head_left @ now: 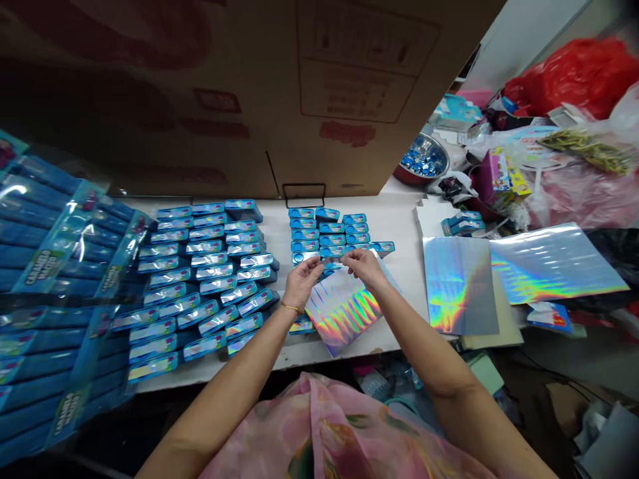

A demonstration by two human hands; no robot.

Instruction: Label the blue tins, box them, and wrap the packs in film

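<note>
My left hand [302, 283] is closed, thumb and fingertips pinched together over the rows of small blue boxes [305, 234]. Opposite it, my right hand [364, 267] makes a similar pinch. Whatever sits between the fingertips is too small to make out. Below and between my hands lies a shiny rainbow-silver sheet [344, 309], tilted on the table and partly under my right forearm. Its upper edge comes close to my fingers; I cannot tell whether they touch it. More blue boxes stand in several uneven columns [204, 273] to the left of my hands.
A big cardboard box [249, 146] walls off the back. Wrapped packs of blue boxes [44, 266] are stacked at far left. To the right are more shiny sheets [459, 279], a metal bowl [424, 159] of small blue pieces, and a red plastic bag [579, 76].
</note>
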